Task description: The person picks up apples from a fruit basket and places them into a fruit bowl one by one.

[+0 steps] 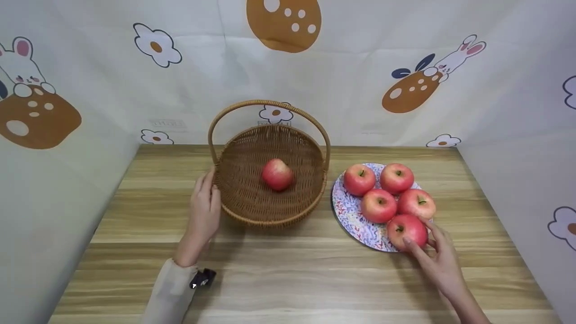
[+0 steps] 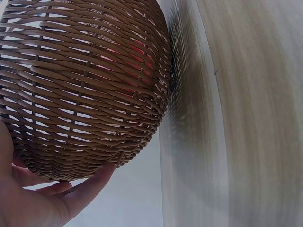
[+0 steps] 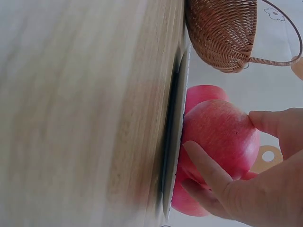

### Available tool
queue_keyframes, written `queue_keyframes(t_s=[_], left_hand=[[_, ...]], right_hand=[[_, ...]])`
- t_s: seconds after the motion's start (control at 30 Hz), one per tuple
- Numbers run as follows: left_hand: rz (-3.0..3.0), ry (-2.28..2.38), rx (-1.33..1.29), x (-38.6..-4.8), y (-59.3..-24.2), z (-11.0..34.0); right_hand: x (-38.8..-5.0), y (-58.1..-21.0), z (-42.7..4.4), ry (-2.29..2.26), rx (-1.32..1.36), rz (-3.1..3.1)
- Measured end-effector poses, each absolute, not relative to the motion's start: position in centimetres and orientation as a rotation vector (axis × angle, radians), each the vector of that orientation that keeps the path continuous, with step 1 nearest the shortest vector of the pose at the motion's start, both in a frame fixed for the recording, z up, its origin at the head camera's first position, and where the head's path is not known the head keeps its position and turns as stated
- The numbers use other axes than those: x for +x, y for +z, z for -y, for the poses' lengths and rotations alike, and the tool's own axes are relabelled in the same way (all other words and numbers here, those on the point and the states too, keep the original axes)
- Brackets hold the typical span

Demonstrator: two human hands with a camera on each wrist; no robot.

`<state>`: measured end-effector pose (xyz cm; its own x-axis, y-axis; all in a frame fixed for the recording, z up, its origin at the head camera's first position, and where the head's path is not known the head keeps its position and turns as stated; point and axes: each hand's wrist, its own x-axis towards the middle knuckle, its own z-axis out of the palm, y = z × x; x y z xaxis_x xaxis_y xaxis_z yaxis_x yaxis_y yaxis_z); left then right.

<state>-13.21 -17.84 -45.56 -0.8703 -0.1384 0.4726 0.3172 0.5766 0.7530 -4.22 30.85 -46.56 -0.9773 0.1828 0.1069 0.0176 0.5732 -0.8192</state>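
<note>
A brown wicker basket [image 1: 270, 207] with a tall arched handle stands on the table, one red apple [image 1: 277, 174] inside it. My left hand [image 1: 204, 211] holds the basket's left side; in the left wrist view the thumb and fingers lie against the woven wall [image 2: 80, 94]. On the right, several red apples sit on a round patterned plate [image 1: 355, 225]. My right hand [image 1: 438, 258] grips the nearest apple [image 1: 407, 231], thumb on one side and fingers on the other. In the right wrist view that apple [image 3: 220, 137] hides parts of the apples behind it.
Among the other apples on the plate, one [image 1: 417, 203] sits just behind the gripped one. The wood-grain table [image 1: 292, 279] runs back to a cloth backdrop [image 1: 351, 90] printed with rabbits and flowers. Cloth also hangs at both sides.
</note>
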Motion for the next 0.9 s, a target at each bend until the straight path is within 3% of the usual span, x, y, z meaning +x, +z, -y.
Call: queue_keyframes(t_s=[0.9], left_hand=[[2.319, -1.208, -0.158, -13.18, -45.67, 17.81]], right_hand=[[-4.14, -46.00, -31.39, 1.371, -0.197, 2.861]])
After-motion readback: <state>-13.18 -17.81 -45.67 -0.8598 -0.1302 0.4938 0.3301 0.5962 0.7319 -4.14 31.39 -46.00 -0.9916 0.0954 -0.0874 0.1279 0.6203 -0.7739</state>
